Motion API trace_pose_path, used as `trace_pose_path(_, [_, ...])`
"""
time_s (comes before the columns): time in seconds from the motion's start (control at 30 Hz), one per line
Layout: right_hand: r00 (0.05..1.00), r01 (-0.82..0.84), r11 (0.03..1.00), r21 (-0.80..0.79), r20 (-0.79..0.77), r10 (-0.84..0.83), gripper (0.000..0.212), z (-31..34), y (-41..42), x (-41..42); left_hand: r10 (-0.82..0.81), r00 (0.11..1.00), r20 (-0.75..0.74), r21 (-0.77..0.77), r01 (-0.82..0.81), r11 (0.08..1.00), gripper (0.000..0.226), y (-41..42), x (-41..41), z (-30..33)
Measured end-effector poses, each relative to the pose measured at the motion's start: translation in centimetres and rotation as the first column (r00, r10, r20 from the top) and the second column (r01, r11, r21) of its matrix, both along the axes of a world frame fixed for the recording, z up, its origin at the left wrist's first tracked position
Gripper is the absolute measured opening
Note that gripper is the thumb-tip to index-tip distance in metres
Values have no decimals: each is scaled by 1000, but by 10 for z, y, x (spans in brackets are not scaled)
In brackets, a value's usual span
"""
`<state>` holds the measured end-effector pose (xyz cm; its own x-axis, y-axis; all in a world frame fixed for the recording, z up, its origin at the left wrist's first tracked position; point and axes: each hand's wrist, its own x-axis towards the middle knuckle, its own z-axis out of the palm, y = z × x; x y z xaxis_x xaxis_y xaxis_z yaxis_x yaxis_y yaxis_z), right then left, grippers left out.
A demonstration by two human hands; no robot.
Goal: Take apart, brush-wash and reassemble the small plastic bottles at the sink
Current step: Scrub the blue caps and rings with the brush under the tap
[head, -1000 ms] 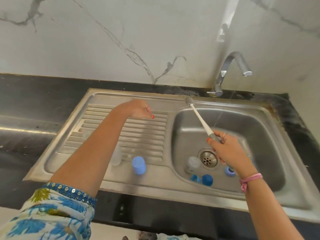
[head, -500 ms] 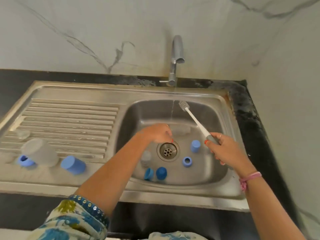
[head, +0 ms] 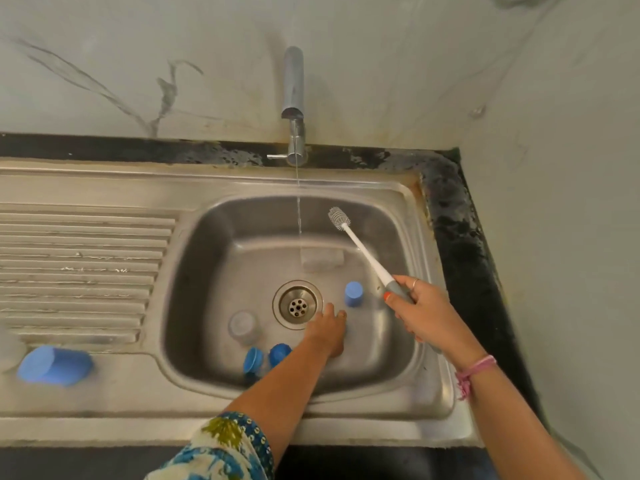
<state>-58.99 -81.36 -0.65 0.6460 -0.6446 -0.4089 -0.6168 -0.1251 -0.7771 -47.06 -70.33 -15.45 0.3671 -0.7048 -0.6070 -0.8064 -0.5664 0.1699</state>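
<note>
My right hand [head: 426, 313] grips the grey handle of a white bottle brush [head: 363, 252], its bristle head raised over the back of the sink basin [head: 398, 341]. My left hand [head: 329, 329] reaches down to the basin floor just right of the drain [head: 298, 303], fingers extended; what lies under it is hidden. A clear small bottle [head: 242, 327] stands left of the drain. Another clear bottle [head: 322, 259] lies at the back. A blue cap [head: 353, 294] stands between my hands. Two blue parts [head: 254, 358] [head: 280, 353] lie near the front wall.
A thin stream of water [head: 298, 209] runs from the tap [head: 293, 98] into the basin. A blue cup-shaped cap [head: 55, 365] lies on the ribbed drainboard [head: 79, 271] at left, beside a blurred clear piece [head: 7, 351]. A wall closes in on the right.
My left hand has come off the drainboard, crossed into the basin and dropped to the floor right of the drain, over the blue ring seen earlier. The brush stays raised.
</note>
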Motion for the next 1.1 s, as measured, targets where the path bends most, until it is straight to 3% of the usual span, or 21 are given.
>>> trace_pose_path(0.1, [999, -38, 999, -8, -3, 38, 19, 1, 1, 8, 134, 991, 2, -57, -133, 989, 43, -2, 4, -9])
trace_pose_path(0.2, [999, -31, 1000, -3, 26, 31, 25, 0, 6, 15, 168, 986, -18, -108, -169, 980, 33, 0, 11, -13])
trace_pose_path(0.27, [999, -29, 1000, 3, 43, 29, 23, 0, 9, 18, 276, 953, -127, -234, -299, 925, 32, 2, 17, -7])
trace_pose_path(0.3, [998, -29, 1000, 11, 54, 28, 21, 0, 11, 19, 367, 900, -234, -313, -427, 848, 29, 1, 22, 0])
trace_pose_path(0.33, [997, -32, 999, 14, 68, 31, 19, 2, 13, 19, 465, 801, -378, -361, -589, 723, 24, 0, 30, 9])
trace_pose_path(0.37, [996, -36, 999, 8, 80, 36, 20, 3, 15, 19, 533, 641, -552, -338, -757, 560, 23, -2, 41, 21])
trace_pose_path(0.4, [995, -42, 999, -11, 88, 43, 21, 5, 17, 19, 541, 421, -728, -242, -897, 371, 24, -4, 54, 36])
trace_pose_path(0.47, [993, -53, 996, -65, 100, 60, 22, 7, 21, 17, 375, -67, -925, 91, -995, 46, 24, -8, 85, 64])
trace_pose_path(0.5, [992, -58, 994, -90, 105, 67, 23, 9, 23, 16, 254, -245, -936, 241, -969, -48, 24, -8, 101, 79])
trace_pose_path(0.53, [991, -61, 993, -105, 111, 72, 26, 11, 26, 14, 168, -338, -926, 327, -941, -91, 25, -8, 114, 91])
trace_pose_path(0.57, [990, -57, 992, -112, 119, 70, 28, 12, 29, 11, 131, -359, -924, 348, -932, -96, 27, -8, 126, 102])
trace_pose_path(0.63, [991, -63, 987, -147, 105, 79, 31, 13, 34, 6, 139, -310, -940, 306, -951, -48, 32, -8, 141, 119])
trace_pose_path(0.77, [987, -153, 924, -351, -15, 158, 37, 22, 45, -2, 208, -266, -941, 276, -961, 19, 33, -13, 154, 137])
trace_pose_path(0.83, [978, -209, 832, -513, -103, 182, 44, 23, 48, -1, 257, -237, -937, 254, -967, 33, 30, -13, 158, 142])
trace_pose_path(0.9, [956, -285, 680, -675, -248, 155, 48, 23, 51, 3, 297, -190, -936, 221, -972, 75, 22, -13, 161, 148])
trace_pose_path(0.97, [934, -340, 559, -756, -341, 106, 50, 19, 52, 10, 272, -193, -943, 224, -971, 86, 11, -12, 163, 156])
trace_pose_path(1.03, [943, -321, 485, -813, -323, 82, 54, 17, 54, 14, 254, -204, -945, 230, -970, 80, 10, -15, 165, 163])
trace_pose_path(1.1, [931, -341, 498, -797, -359, 62, 55, 21, 58, 21, 269, -186, -945, 219, -971, 96, 16, -19, 166, 167])
